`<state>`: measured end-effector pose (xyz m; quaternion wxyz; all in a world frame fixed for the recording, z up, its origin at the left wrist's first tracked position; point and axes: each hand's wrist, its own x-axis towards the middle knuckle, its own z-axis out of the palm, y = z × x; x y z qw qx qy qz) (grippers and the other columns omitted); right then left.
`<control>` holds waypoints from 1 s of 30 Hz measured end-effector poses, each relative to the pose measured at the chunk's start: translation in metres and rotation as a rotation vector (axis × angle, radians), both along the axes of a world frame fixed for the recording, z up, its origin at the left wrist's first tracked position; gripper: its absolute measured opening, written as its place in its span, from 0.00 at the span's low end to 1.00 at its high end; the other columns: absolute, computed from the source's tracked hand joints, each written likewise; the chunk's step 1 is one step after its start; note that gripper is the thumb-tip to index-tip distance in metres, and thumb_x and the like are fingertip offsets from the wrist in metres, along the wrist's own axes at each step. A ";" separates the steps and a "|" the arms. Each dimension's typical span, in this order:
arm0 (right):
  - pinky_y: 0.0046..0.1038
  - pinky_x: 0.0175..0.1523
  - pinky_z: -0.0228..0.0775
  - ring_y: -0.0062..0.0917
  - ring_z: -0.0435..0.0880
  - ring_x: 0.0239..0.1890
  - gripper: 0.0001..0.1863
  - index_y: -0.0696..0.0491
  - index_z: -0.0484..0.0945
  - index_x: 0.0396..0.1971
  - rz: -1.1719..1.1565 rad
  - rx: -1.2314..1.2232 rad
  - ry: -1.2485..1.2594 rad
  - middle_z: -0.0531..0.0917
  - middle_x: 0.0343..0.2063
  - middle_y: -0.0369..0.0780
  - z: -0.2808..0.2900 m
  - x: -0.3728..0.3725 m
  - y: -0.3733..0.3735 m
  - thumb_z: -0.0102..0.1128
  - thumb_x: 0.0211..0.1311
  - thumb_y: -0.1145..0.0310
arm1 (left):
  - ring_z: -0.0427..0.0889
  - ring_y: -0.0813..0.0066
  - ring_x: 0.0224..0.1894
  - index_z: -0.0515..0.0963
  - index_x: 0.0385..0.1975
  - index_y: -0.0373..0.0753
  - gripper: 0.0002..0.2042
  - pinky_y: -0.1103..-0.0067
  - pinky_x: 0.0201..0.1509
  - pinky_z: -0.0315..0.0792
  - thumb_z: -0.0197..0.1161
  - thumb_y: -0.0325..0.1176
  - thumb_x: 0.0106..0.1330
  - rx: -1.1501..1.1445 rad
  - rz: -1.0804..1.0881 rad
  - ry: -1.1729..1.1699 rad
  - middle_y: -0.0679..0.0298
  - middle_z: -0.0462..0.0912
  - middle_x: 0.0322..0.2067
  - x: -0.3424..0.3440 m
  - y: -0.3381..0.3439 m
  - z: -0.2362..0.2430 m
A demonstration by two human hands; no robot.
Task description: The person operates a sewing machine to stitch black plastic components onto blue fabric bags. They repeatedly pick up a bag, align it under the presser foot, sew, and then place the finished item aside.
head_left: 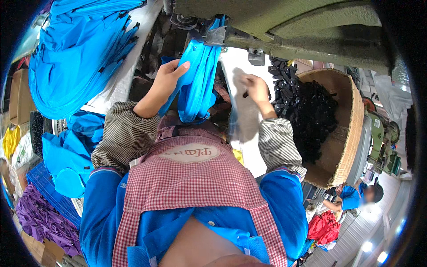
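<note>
A folded bundle of bright blue fabric (195, 89) hangs below the head of a green machine (284, 26). My left hand (167, 82) grips its left side; the thumb shows while the other fingers are partly hidden. My right hand (257, 89) is over the white tabletop (249, 151), its fingers curled together and slightly blurred. What they hold, if anything, is too small to make out. Just right of this hand lies a heap of small black plastic parts (284, 84), spilling from an open cardboard box (349, 129).
A tall stack of blue fabric pieces (78, 62) with black ends lies at the far left. Below it are more blue fabric (66, 155), a blue plastic crate (55, 189) and purple fabric (44, 218). At the lower right, another person (356, 196) is near red fabric (324, 228).
</note>
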<state>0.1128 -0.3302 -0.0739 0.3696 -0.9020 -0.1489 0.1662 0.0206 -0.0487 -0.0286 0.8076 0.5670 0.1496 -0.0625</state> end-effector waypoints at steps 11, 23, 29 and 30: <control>0.35 0.48 0.61 0.35 0.71 0.41 0.15 0.49 0.77 0.32 0.244 -0.637 -0.477 0.76 0.34 0.35 -0.015 0.004 -0.080 0.63 0.38 0.70 | 0.76 0.83 0.33 0.74 0.39 0.31 0.13 0.84 0.40 0.70 0.56 0.35 0.62 -0.082 0.000 -0.009 0.66 0.79 0.33 0.002 0.001 -0.004; 0.19 0.17 0.68 0.19 0.74 0.12 0.07 0.57 0.69 0.25 -0.442 1.019 0.335 0.77 0.17 0.39 0.059 -0.083 0.121 0.60 0.52 0.75 | 0.73 0.88 0.28 0.76 0.35 0.34 0.09 0.87 0.33 0.67 0.51 0.31 0.64 -0.113 -0.038 -0.081 0.71 0.78 0.28 0.003 -0.006 -0.010; 0.17 0.16 0.68 0.18 0.74 0.11 0.06 0.57 0.70 0.25 -0.428 1.022 0.378 0.78 0.17 0.38 0.072 -0.077 0.134 0.59 0.52 0.75 | 0.73 0.87 0.28 0.75 0.35 0.33 0.10 0.86 0.34 0.68 0.51 0.32 0.64 -0.310 0.030 -0.136 0.71 0.77 0.28 0.003 -0.007 -0.010; 0.17 0.16 0.68 0.18 0.74 0.12 0.07 0.57 0.71 0.25 -0.419 1.021 0.386 0.78 0.17 0.38 0.069 -0.079 0.132 0.60 0.52 0.73 | 0.73 0.86 0.28 0.75 0.35 0.33 0.10 0.86 0.35 0.68 0.51 0.33 0.64 -0.268 0.032 -0.129 0.71 0.77 0.28 0.004 -0.008 -0.008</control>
